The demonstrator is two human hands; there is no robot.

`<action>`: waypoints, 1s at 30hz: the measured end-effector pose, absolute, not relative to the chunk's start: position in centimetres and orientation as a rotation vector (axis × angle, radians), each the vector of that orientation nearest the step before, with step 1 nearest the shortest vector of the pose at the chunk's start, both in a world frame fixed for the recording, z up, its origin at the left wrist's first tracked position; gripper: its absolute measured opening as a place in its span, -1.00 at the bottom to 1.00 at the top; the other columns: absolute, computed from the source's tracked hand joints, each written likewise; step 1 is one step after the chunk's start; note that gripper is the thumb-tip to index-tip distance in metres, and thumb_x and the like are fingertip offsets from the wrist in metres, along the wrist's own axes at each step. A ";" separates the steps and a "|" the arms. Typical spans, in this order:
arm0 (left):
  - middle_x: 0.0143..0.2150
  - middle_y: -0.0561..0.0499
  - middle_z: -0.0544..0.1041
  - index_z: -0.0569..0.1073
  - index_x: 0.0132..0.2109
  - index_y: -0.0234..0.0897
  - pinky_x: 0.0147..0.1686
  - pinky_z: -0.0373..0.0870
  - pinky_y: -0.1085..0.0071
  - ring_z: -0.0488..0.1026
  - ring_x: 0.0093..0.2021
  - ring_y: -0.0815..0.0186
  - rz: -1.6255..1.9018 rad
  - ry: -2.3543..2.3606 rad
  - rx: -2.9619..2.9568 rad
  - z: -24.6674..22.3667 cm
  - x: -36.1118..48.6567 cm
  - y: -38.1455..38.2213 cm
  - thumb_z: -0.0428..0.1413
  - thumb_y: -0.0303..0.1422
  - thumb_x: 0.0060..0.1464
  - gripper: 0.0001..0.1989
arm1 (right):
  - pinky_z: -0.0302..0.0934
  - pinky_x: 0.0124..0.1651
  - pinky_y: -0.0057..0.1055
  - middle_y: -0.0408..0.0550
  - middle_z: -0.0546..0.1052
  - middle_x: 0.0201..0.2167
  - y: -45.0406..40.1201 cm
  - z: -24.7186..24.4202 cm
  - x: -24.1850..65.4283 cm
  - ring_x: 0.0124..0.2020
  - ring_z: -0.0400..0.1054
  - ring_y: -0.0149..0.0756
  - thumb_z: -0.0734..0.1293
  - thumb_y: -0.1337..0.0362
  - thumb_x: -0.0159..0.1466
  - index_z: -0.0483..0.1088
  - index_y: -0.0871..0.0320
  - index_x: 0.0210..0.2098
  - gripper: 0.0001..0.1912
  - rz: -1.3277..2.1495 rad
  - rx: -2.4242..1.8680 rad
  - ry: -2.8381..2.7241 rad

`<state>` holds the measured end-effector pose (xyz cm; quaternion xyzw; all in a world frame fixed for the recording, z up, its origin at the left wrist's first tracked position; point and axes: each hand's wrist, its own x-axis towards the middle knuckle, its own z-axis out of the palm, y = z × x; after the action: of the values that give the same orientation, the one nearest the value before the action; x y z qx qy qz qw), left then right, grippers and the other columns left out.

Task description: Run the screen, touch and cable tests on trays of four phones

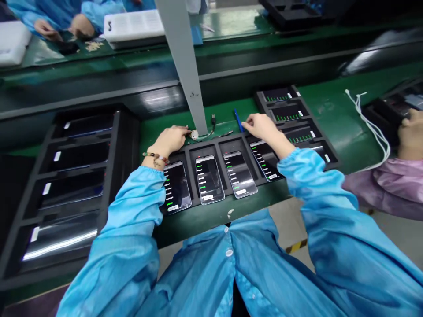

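Several lit phones, among them one at centre left (209,179) and one beside it (239,174), lean in a black slotted tray (214,143) before me. My left hand (172,140) reaches over the tray's left end, fingertips at a small pale object (194,134) by the grey post; its fingers are close together, and whether they grip it is unclear. My right hand (261,127) is closed in a pinch at the upper end of a blue pen-like tool (238,120), beyond the tray's right part.
Black phone trays stand at left (114,176) and right (310,112). A grey post (188,66) rises behind the middle tray. A short black cable (213,121) lies near it, a white cable (373,127) farther right. Other people's hands show at upper left and far right.
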<state>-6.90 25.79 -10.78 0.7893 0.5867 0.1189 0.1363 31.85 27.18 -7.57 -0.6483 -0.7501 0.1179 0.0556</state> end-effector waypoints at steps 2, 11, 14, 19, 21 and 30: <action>0.14 -0.20 0.70 0.74 -0.01 -0.15 0.28 0.47 -0.05 0.59 0.15 -0.10 0.258 1.704 2.336 -10.9 -6.2 25.9 0.10 -0.40 0.16 -0.64 | 0.44 0.20 0.15 0.39 0.66 0.05 29.6 -8.5 30.0 0.13 0.56 0.29 0.42 -0.01 0.42 0.58 0.26 0.10 -0.53 0.397 -2.005 -2.239; -0.06 -0.33 0.65 0.67 -0.04 -0.24 0.18 0.44 -0.10 0.58 0.05 -0.15 -0.094 1.786 2.546 -9.2 -4.5 23.3 -0.02 -0.29 0.30 -0.64 | 0.45 0.23 0.11 0.38 0.64 -0.08 33.2 -9.8 30.2 0.08 0.59 0.23 0.37 0.17 0.46 0.49 0.41 0.19 -0.54 0.633 -1.935 -2.119; -0.07 -0.33 0.65 0.66 -0.06 -0.26 0.17 0.41 -0.09 0.57 0.04 -0.14 -0.227 1.818 2.560 -8.3 -3.4 23.0 -0.08 -0.25 0.36 -0.59 | 0.48 0.19 0.09 0.38 0.64 -0.07 33.1 -9.5 29.9 0.07 0.59 0.24 0.46 0.12 0.41 0.55 0.40 0.08 -0.55 0.703 -1.950 -2.102; 0.02 -0.38 0.66 0.67 -0.01 -0.32 0.19 0.35 -0.10 0.53 0.11 -0.18 -0.440 1.880 2.547 -7.1 -1.7 22.5 -0.17 -0.22 0.42 -0.49 | 0.23 0.41 0.28 0.32 0.66 0.00 31.4 -8.0 30.1 0.19 0.53 0.30 0.53 0.13 0.36 0.58 0.34 0.07 -0.57 0.744 -1.910 -2.145; 0.06 -0.39 0.65 0.68 -0.05 -0.32 0.20 0.34 -0.11 0.50 0.16 -0.21 -0.480 1.914 2.528 -6.9 -1.1 22.4 -0.18 -0.20 0.44 -0.45 | 0.15 0.43 0.32 0.29 0.67 0.00 29.4 -7.0 31.7 0.22 0.50 0.31 0.47 0.07 0.43 0.55 0.31 0.15 -0.53 0.692 -1.822 -2.180; 0.12 -0.42 0.63 0.69 -0.02 -0.35 0.26 0.36 -0.15 0.47 0.24 -0.26 -0.338 2.094 2.278 -7.5 -3.0 24.2 -0.13 -0.06 0.46 -0.42 | 0.36 0.22 0.06 0.11 0.70 -0.02 16.1 -6.1 43.2 0.08 0.52 0.12 0.33 -0.06 0.53 0.58 0.11 0.12 -0.58 0.530 -1.502 -1.988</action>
<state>-2.99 24.19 -7.50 0.7319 0.6726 -0.1084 0.0145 43.15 16.15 -6.06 -0.5638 -0.7463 0.1989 0.2927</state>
